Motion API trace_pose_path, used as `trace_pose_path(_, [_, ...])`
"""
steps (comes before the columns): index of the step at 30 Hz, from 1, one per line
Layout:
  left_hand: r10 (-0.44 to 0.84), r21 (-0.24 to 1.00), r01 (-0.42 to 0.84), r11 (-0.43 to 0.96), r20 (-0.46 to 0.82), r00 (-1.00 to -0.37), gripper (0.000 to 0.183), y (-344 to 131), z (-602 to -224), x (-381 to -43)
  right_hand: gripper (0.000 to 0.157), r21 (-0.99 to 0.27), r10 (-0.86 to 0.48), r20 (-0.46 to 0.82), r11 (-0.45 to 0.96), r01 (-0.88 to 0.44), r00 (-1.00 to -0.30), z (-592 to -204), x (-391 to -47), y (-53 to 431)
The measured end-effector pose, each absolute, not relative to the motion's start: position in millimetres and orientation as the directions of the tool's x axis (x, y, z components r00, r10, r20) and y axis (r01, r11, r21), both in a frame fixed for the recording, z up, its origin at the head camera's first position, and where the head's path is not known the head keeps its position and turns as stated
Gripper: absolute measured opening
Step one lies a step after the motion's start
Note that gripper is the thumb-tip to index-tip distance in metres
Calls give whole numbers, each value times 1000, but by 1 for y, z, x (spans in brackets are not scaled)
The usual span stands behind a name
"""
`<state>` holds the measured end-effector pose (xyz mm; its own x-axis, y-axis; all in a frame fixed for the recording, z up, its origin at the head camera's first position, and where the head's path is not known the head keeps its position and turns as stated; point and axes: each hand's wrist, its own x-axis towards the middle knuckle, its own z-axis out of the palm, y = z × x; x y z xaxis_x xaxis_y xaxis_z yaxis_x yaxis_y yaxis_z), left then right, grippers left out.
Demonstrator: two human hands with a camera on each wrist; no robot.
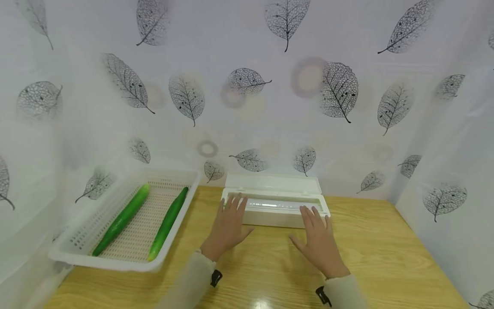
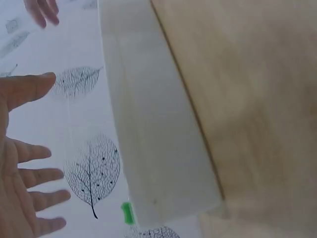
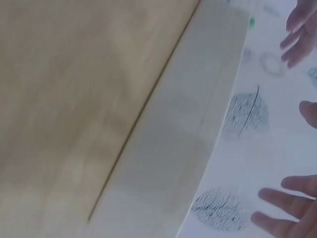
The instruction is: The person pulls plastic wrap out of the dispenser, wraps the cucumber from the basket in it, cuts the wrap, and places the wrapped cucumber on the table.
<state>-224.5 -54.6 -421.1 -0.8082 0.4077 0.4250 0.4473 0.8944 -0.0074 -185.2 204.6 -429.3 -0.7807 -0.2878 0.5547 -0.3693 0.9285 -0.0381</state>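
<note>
1. Step in hand, as judged: approach – left hand (image 1: 227, 227) and right hand (image 1: 320, 242) are over the white box (image 1: 270, 219), no grip taken.
2. Fingers of both: spread apart, holding nothing; contact cannot be told.
3. Box: near the table's (image 1: 370, 240) back edge, lid (image 1: 272, 183) raised behind.
4. Next move likely calls for fingertip contact.
5. Room: bare wood frontward and right; basket (image 1: 143, 266) bounds left, curtain (image 1: 266, 124) behind.
</note>
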Motion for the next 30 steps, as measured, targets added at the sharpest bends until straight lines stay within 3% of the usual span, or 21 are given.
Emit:
trace_pose_path(4, [432,11,479,878,413,-802,77,-55,-415,-249,66,-70,-305,519,916,-395,-798,-423,-212,226])
trace_pose_path(9, [455,70,492,868,287,-843,67,-53,-419,-270,52,-107,-355,442,891,-442,-824,-427,-243,245])
trace_pose_path(18, [453,102,468,878,138,-881,68,-50,-432,-285,61,-146,-397,319,877,-458,-861,-438,-266,253])
trace_pose_path(30, [441,87,446,891,74,-894,73,-48,-430,-295,62,-159,-377,261,891,-425,-889,-439,-272,250])
